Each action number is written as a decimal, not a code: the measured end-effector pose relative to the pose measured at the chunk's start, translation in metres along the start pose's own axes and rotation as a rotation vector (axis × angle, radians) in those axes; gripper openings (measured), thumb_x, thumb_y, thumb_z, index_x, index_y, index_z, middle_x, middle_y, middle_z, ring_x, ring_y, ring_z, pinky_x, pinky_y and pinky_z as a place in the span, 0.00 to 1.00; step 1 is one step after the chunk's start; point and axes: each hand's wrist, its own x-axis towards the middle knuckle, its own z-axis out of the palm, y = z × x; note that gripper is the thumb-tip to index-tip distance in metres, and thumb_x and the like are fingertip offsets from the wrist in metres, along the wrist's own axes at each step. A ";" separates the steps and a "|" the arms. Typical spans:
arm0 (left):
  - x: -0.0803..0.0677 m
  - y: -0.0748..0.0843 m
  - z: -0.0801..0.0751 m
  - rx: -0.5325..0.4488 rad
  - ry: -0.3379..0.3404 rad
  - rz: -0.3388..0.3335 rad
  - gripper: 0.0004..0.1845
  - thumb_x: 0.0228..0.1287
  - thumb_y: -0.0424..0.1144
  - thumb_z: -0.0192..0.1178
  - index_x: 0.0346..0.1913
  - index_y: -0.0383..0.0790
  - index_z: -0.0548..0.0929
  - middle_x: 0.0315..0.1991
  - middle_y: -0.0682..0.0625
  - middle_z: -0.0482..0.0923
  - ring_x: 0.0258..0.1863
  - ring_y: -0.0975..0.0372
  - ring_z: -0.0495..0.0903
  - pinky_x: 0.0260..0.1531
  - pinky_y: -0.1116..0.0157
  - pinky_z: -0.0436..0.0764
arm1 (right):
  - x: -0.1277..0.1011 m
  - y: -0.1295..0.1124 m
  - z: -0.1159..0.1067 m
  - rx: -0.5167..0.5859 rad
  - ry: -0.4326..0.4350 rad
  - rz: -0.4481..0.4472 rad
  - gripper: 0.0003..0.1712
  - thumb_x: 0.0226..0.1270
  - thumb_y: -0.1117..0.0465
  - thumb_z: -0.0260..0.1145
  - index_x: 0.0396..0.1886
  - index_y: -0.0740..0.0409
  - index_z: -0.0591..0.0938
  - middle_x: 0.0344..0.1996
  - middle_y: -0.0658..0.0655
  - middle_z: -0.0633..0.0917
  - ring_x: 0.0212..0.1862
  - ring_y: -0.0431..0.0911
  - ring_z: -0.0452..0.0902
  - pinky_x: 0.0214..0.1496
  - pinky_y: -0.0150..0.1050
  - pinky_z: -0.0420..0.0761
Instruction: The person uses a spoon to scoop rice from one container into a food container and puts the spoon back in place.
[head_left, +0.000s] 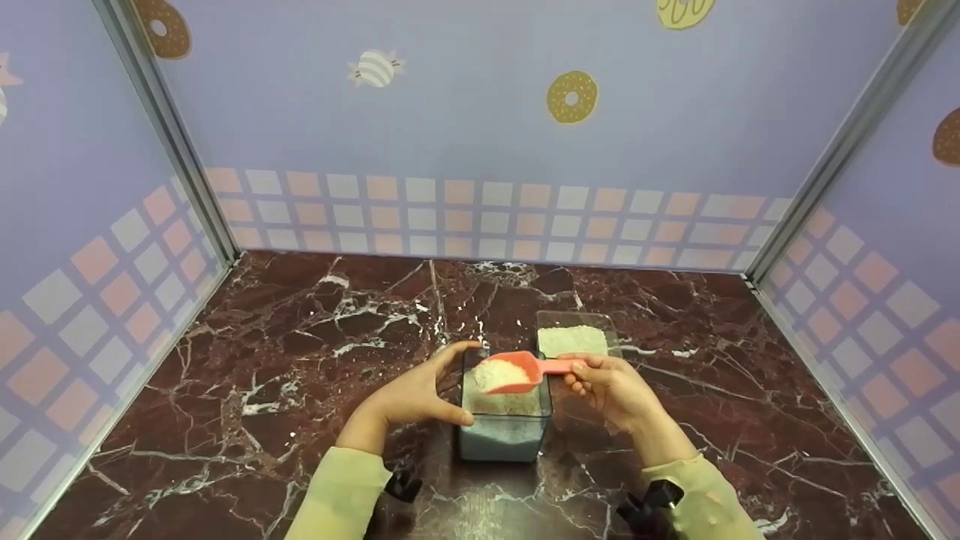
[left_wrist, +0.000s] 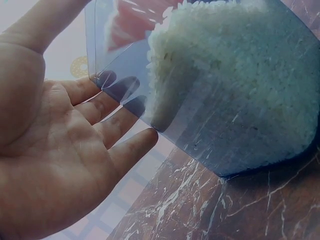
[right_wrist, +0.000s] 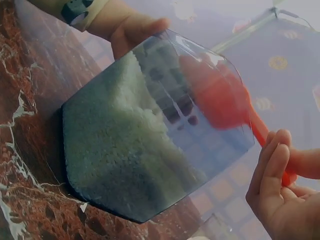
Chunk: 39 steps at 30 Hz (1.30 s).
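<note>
"Hands?"

"Left hand [head_left: 411, 391] spread, fingertips against the clear container [head_left: 504, 440], lower centre of the frame. Right hand [head_left: 616, 390] pinches the red scoop [head_left: 529, 367] by its handle; its bowl, carrying rice [head_left: 500, 375], sits at the container's mouth."

"Good practice?"

"In my judgement, brace the container and keep the scoop level."

"Obscured?"

"The right hand partly covers the second tub [head_left: 577, 319], right of centre. Scoop-to-rim contact: cannot tell."

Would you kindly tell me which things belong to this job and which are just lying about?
Part of the job:
red scoop, in the right hand
rice
bluish container, held by the left hand
probably the rear container

Only surroundings:
marbled tabletop
patterned back wall
black wrist devices
</note>
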 end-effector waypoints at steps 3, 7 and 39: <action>0.001 0.000 0.001 -0.013 -0.008 0.008 0.57 0.44 0.44 0.82 0.78 0.61 0.60 0.80 0.46 0.60 0.80 0.49 0.57 0.80 0.40 0.55 | 0.002 0.002 -0.006 0.056 -0.065 0.012 0.16 0.79 0.70 0.50 0.56 0.64 0.81 0.32 0.48 0.86 0.32 0.32 0.79 0.33 0.19 0.79; 0.000 0.000 0.002 -0.021 -0.006 -0.009 0.58 0.43 0.44 0.82 0.78 0.64 0.60 0.81 0.47 0.57 0.82 0.49 0.54 0.80 0.41 0.54 | 0.003 0.003 -0.009 0.133 -0.137 0.028 0.16 0.80 0.69 0.51 0.53 0.61 0.84 0.31 0.48 0.87 0.32 0.32 0.80 0.34 0.18 0.80; 0.000 0.000 0.001 0.018 -0.002 -0.004 0.58 0.42 0.46 0.81 0.78 0.66 0.60 0.82 0.46 0.54 0.82 0.46 0.53 0.78 0.37 0.55 | 0.002 -0.020 -0.053 -0.548 0.704 -0.345 0.15 0.76 0.72 0.58 0.57 0.77 0.79 0.24 0.47 0.85 0.25 0.31 0.79 0.32 0.25 0.85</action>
